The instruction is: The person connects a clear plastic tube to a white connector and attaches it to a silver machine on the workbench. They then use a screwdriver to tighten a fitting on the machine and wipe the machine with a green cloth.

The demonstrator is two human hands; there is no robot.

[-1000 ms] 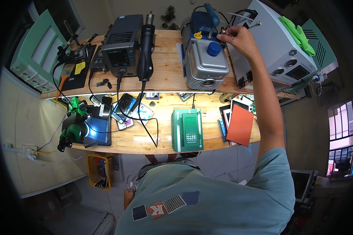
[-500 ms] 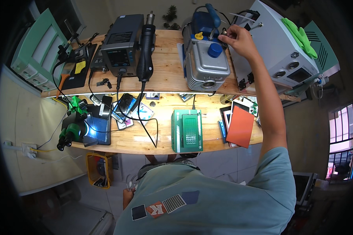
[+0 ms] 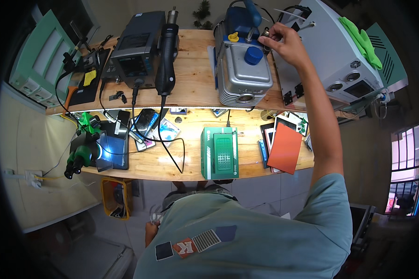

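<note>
My right hand (image 3: 285, 45) reaches up to the shelf with thumb and forefinger pinched at a small brass-coloured fitting (image 3: 266, 33) on the vacuum pump (image 3: 245, 74). The pump has a silver ribbed body, a blue motor part and handle, a blue round cap (image 3: 253, 55) and a yellow plug (image 3: 233, 37). Low down beside my shirt hangs my left hand (image 3: 151, 229), its fingers curled round what looks like clear thin tubing (image 3: 156, 216); most of that hand is hidden by my body.
Right of the pump stands a grey box machine (image 3: 328, 56) with a green cloth (image 3: 358, 42) on top. A hot-air station (image 3: 137, 51) is to the left. Below are a green box device (image 3: 219, 153), an orange sheet (image 3: 285, 149), a microscope (image 3: 84, 156) and a yellow bin (image 3: 106, 200).
The view has shifted slightly, so the shelf things sit a little higher and the left ones further left. My right hand stays at the pump's fitting; my left hand has barely moved.
</note>
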